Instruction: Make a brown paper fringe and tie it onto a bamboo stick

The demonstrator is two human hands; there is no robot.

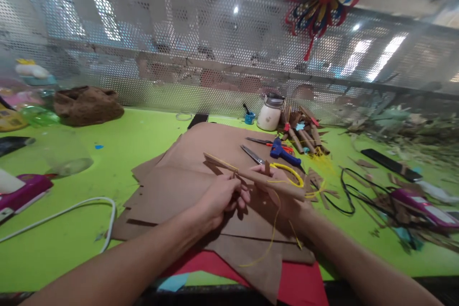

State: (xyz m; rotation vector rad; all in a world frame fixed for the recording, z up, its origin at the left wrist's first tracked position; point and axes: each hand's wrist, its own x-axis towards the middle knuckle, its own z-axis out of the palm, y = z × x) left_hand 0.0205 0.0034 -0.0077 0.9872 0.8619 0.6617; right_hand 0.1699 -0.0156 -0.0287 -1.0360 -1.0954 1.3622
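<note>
My right hand [278, 201] is closed round a rolled brown paper tube [276, 185], which slants up to the left and flares into stiff strips at its far end [219, 162]. Just under the tube, my left hand [222, 197] pinches close to where the strips begin; its fingers hide what they hold. Yellow string [275, 229] hangs from the tube in a loose loop. Sheets of brown paper [179, 186] lie stacked below both hands. Yellow-handled scissors [254, 154] and a blue glue gun [283, 151] rest just beyond my right hand.
Small tied paper bundles [304, 136] lie by a white jar [270, 114] and a blue pot [249, 117]. A black cord [346, 191], a phone [389, 165] and paper scraps are at right. A white cable [79, 205] and brown cloth bundle [88, 105] sit left. Perforated metal stands behind.
</note>
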